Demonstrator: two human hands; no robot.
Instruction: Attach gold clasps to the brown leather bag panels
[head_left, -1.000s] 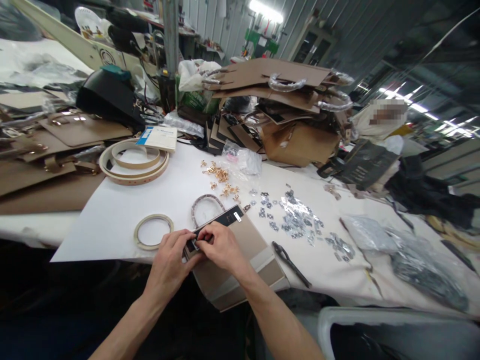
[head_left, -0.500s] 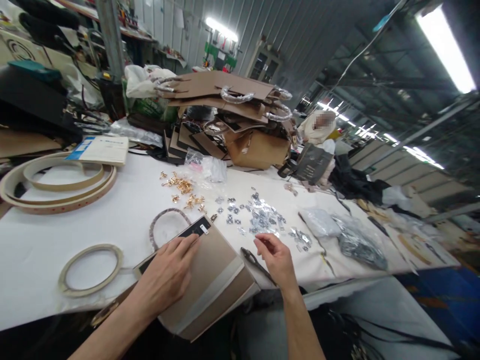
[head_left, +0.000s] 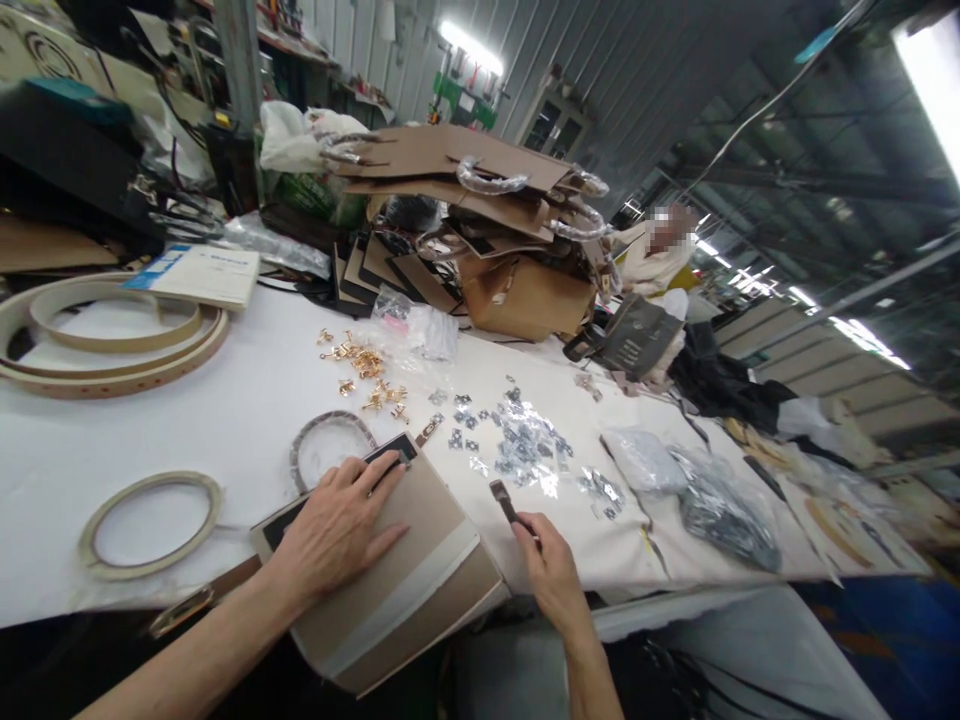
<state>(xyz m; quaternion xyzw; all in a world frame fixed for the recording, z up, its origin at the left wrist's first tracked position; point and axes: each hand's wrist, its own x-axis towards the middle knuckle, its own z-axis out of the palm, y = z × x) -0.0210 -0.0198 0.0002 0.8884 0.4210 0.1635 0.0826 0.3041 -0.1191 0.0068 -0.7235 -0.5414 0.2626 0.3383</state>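
One bag (head_left: 420,520) lies under the left hand (head_left: 334,525), fingers spread; the right hand (head_left: 551,570) clamps its fingers on a tool (head_left: 503,497).

You are working in a bag workshop: stacked taupe bags (head_left: 420,150) and scattered small silvery metal plates (head_left: 525,440) are lying on the white desk (head_left: 262,430), long white tube lights (head_left: 471,47) shining beyond.

One left hand (head_left: 334,525) and one right hand (head_left: 550,565) are counted, with one bag (head_left: 431,510) pressed, one tool (head_left: 504,497) held; one tape roll (head_left: 215,500), dozens of silver plates (head_left: 525,440) and perhaps twenty overlapping gold fittings (head_left: 364,362) are seen.
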